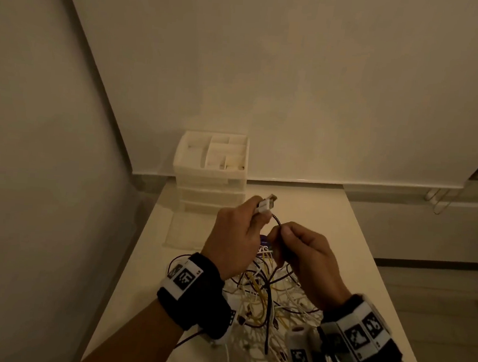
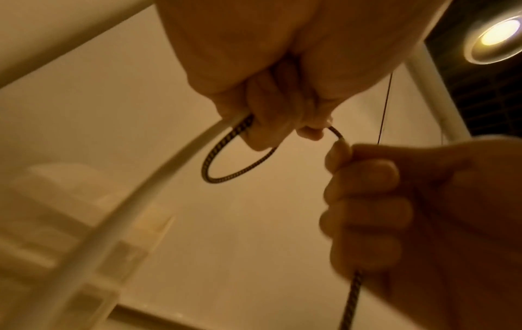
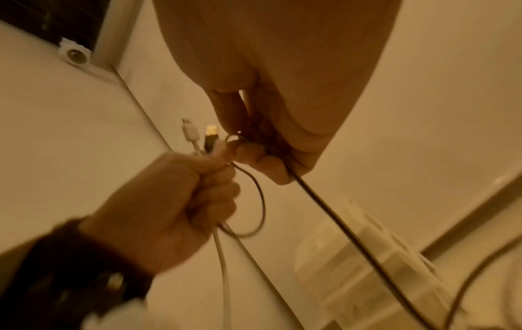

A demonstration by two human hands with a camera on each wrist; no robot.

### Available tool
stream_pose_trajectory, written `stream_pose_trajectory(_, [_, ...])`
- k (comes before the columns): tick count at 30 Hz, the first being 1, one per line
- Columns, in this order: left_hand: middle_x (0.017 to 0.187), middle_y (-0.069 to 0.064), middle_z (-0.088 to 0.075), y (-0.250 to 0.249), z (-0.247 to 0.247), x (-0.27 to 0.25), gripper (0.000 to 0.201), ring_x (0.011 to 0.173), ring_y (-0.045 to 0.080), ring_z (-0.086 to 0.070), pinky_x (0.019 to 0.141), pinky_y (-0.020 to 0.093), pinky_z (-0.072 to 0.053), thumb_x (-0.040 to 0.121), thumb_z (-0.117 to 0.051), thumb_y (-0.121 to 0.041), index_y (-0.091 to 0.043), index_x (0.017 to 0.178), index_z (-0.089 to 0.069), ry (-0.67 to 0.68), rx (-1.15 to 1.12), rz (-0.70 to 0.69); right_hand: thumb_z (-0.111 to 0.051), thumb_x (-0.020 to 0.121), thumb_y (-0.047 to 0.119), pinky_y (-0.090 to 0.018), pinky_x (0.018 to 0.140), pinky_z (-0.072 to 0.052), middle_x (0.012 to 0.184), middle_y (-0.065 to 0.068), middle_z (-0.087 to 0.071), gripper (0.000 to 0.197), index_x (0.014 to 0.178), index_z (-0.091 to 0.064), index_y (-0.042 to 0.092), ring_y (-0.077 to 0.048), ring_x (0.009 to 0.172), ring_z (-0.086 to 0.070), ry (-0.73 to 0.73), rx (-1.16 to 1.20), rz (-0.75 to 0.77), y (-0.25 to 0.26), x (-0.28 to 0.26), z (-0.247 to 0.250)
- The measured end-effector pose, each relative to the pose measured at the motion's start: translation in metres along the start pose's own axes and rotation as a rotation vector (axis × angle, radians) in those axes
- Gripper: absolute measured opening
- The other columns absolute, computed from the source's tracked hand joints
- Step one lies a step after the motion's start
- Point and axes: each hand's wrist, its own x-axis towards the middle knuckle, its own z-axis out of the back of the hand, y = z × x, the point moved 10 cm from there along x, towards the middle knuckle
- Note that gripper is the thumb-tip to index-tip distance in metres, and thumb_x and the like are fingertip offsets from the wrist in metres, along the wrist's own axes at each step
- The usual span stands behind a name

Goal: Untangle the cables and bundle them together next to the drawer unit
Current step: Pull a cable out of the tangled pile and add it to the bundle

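Note:
Above the table my left hand [image 1: 240, 231] grips the plug ends of a white cable [image 3: 188, 131] and a dark braided cable [image 2: 226, 145], with the connectors [image 1: 266, 204] sticking up past its fingers. Just to its right, my right hand [image 1: 301, 250] pinches the same braided cable [image 1: 276, 221], which makes a small loop between the two hands. A tangled pile of white, yellow and dark cables [image 1: 263, 295] lies on the table under both wrists. The white drawer unit [image 1: 210, 176] stands at the table's far left corner.
A pale flat mat [image 1: 184, 232] lies in front of the drawer unit. The white table [image 1: 349, 245] runs to the wall, with floor beyond its left and right edges. A small purple-printed item [image 1: 264, 246] shows between my hands.

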Motion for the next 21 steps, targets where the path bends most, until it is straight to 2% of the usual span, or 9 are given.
stream_pose_trajectory(3, [0.059, -0.001, -0.054, -0.006, 0.027, 0.013, 0.018, 0.053, 0.013, -0.048, 0.047, 0.019, -0.033, 0.098, -0.052, -0.018, -0.015, 0.081, -0.058, -0.147, -0.005, -0.006, -0.043, 0.098, 0.021, -0.031, 0.062, -0.044, 0.068, -0.009, -0.054, 0.029, 0.089, -0.062, 0.001, -0.023, 0.063, -0.048, 0.006, -0.019, -0.004, -0.026, -0.007, -0.006])
stream_pose_trajectory(7, [0.063, -0.015, -0.051, 0.011, 0.081, 0.027, 0.019, 0.056, -0.006, -0.05, 0.052, 0.007, -0.034, 0.099, -0.049, -0.018, -0.017, 0.083, -0.058, -0.404, -0.069, 0.089, -0.042, 0.101, 0.014, -0.037, 0.065, -0.043, 0.068, -0.003, -0.053, 0.026, 0.085, -0.061, 0.006, -0.021, 0.063, -0.049, 0.005, -0.173, -0.046, -0.075, -0.021, -0.006])
stream_pose_trajectory(10, [0.067, -0.015, -0.054, 0.012, 0.098, 0.021, 0.013, 0.056, -0.004, -0.049, 0.055, 0.006, -0.035, 0.099, -0.051, -0.019, -0.016, 0.096, -0.064, -0.47, -0.042, 0.089, -0.042, 0.102, 0.011, -0.043, 0.063, -0.042, 0.064, 0.001, -0.05, 0.027, 0.082, -0.06, 0.009, -0.018, 0.06, -0.045, -0.082, -0.26, -0.076, -0.089, -0.018, 0.006])
stream_pose_trajectory(12, [0.068, -0.008, -0.058, 0.003, 0.084, 0.011, 0.023, 0.05, 0.003, -0.048, 0.048, 0.009, -0.038, 0.098, -0.053, -0.021, -0.02, 0.119, -0.063, -0.393, -0.04, 0.042, -0.042, 0.102, 0.01, -0.042, 0.059, -0.038, 0.062, 0.002, -0.047, 0.027, 0.082, -0.059, 0.01, -0.019, 0.058, -0.04, -0.146, -0.241, -0.079, -0.083, -0.01, 0.012])
stream_pose_trajectory(13, [0.069, -0.002, -0.062, -0.002, 0.071, 0.006, 0.029, 0.048, 0.007, -0.05, 0.045, 0.015, -0.043, 0.097, -0.053, -0.022, -0.024, 0.125, -0.06, -0.318, -0.037, -0.001, -0.042, 0.102, 0.01, -0.04, 0.058, -0.036, 0.062, 0.001, -0.045, 0.027, 0.081, -0.06, 0.012, -0.019, 0.058, -0.038, -0.162, -0.212, -0.08, -0.077, -0.005, 0.014])
stream_pose_trajectory(14, [0.074, 0.005, -0.067, -0.007, 0.055, 0.002, 0.032, 0.049, 0.011, -0.055, 0.045, 0.027, -0.049, 0.097, -0.054, -0.023, -0.027, 0.128, -0.058, -0.221, -0.038, -0.046, -0.041, 0.102, 0.009, -0.038, 0.057, -0.035, 0.062, -0.002, -0.044, 0.029, 0.081, -0.06, 0.014, -0.02, 0.058, -0.036, -0.167, -0.182, -0.077, -0.071, 0.0, 0.014])
stream_pose_trajectory(15, [0.081, 0.008, -0.07, -0.01, 0.036, -0.003, 0.034, 0.052, 0.016, -0.058, 0.047, 0.035, -0.051, 0.097, -0.055, -0.021, -0.03, 0.129, -0.057, -0.107, -0.037, -0.083, -0.041, 0.102, 0.008, -0.036, 0.056, -0.034, 0.063, -0.005, -0.043, 0.031, 0.079, -0.061, 0.016, -0.02, 0.058, -0.036, -0.159, -0.158, -0.063, -0.063, 0.004, 0.013])
stream_pose_trajectory(18, [0.088, 0.007, -0.072, 0.001, -0.014, -0.012, 0.045, 0.064, 0.015, -0.063, 0.062, 0.036, -0.054, 0.094, -0.05, -0.011, -0.036, 0.132, -0.053, 0.198, 0.053, -0.076, -0.044, 0.101, 0.011, -0.036, 0.057, -0.035, 0.065, -0.008, -0.047, 0.027, 0.084, -0.065, 0.013, -0.021, 0.059, -0.038, -0.093, -0.12, 0.008, -0.038, 0.017, 0.007])
stream_pose_trajectory(21, [0.084, 0.005, -0.07, 0.013, -0.019, -0.008, 0.034, 0.071, 0.021, -0.063, 0.066, 0.04, -0.052, 0.088, -0.047, -0.009, -0.024, 0.116, -0.06, 0.201, 0.182, -0.02, -0.049, 0.096, 0.019, -0.035, 0.057, -0.034, 0.062, -0.003, -0.051, 0.023, 0.094, -0.07, 0.01, -0.019, 0.058, -0.039, -0.04, -0.139, 0.056, -0.019, 0.02, 0.004])
